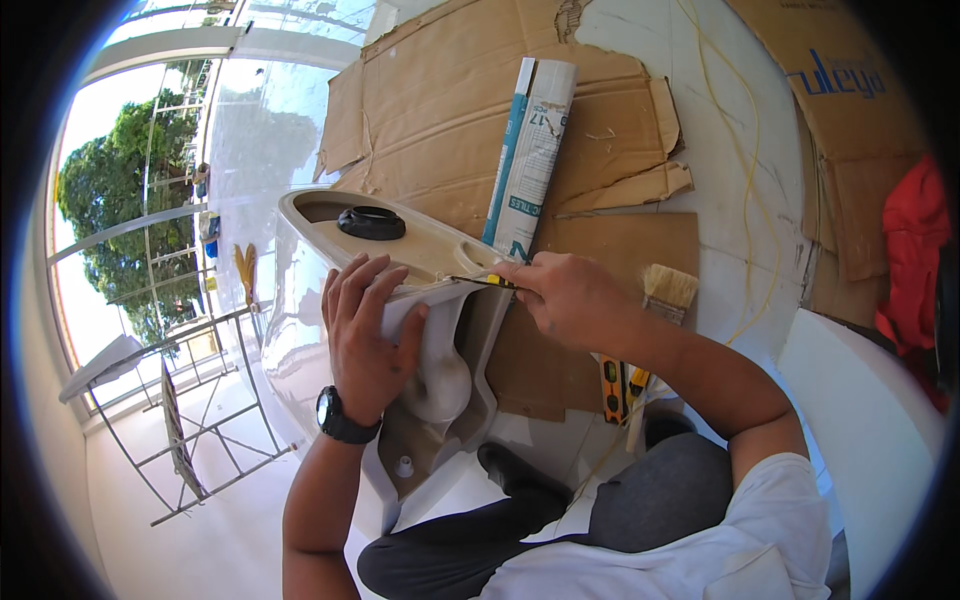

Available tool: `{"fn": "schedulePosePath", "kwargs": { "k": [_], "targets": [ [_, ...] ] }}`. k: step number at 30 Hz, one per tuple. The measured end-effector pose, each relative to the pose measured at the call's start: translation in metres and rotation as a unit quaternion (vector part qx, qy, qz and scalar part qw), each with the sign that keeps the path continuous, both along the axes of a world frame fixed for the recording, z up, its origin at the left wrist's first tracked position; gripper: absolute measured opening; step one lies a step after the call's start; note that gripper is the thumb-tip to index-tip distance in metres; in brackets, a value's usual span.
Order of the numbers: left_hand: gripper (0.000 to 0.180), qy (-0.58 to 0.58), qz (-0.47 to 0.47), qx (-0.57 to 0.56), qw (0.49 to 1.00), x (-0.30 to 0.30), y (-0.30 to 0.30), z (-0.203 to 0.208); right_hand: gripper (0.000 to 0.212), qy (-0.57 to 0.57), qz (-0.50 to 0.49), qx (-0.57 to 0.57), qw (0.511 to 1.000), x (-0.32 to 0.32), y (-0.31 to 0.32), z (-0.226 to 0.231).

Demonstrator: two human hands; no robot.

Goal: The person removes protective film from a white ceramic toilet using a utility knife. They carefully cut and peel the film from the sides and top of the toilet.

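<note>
A white ceramic toilet (440, 400) lies tipped over in front of me, its hollow underside showing. Around the toilet's edge, my left hand (365, 335) is closed, fingers curved over it and thumb on the near side. My right hand (572, 300) pinches a thin-bladed tool (498, 281) with a yellow and black handle; whether it is a knife or a screwdriver I cannot make out. The tool's dark tip points left and meets the toilet's edge close to my left fingers. A black ring-shaped fitting (371, 223) sits on the toilet's far part.
Flattened cardboard (430, 110) covers the floor ahead, with a rolled printed wrapper (530, 150) on it. A brush (668, 288) and a yellow spirit level (612, 388) lie right. A yellow cord (748, 190) crosses the tiles. Metal scaffolding (200, 420) stands left; red cloth (912, 260) lies far right.
</note>
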State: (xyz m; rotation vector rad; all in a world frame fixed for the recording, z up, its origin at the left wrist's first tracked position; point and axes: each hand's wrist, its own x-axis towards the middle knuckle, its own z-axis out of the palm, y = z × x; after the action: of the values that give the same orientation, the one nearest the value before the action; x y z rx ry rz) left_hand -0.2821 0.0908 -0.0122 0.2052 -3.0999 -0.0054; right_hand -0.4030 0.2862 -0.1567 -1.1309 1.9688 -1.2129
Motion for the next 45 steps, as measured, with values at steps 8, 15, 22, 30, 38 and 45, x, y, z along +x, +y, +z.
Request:
{"fn": "schedulePosePath", "kwargs": {
  "k": [8, 15, 22, 30, 38, 45],
  "targets": [
    [0.038, 0.011, -0.005, 0.000, 1.000, 0.001, 0.001, -0.003, 0.043, -0.013, -0.010, -0.015, 1.000, -0.001, -0.003, -0.006],
    [0.036, 0.009, -0.003, -0.002, 1.000, 0.000, 0.002, -0.003, 0.041, -0.003, 0.001, 0.001, 1.000, -0.006, -0.001, 0.005],
    [0.036, 0.012, -0.005, 0.001, 1.000, -0.001, 0.000, -0.002, 0.039, -0.013, 0.016, 0.074, 0.997, -0.011, -0.001, 0.017],
    [0.036, 0.016, -0.003, 0.012, 1.000, 0.000, 0.001, -0.002, 0.045, 0.039, 0.023, 0.018, 0.999, 0.022, -0.004, 0.029],
    [0.036, 0.017, -0.004, 0.009, 1.000, 0.000, -0.001, -0.003, 0.042, 0.012, 0.022, 0.008, 1.000, 0.001, -0.012, 0.029],
    [0.037, 0.018, -0.004, 0.014, 1.000, 0.000, -0.001, -0.003, 0.015, 0.050, 0.069, -0.026, 0.996, -0.011, -0.021, 0.063]
  ]
}}
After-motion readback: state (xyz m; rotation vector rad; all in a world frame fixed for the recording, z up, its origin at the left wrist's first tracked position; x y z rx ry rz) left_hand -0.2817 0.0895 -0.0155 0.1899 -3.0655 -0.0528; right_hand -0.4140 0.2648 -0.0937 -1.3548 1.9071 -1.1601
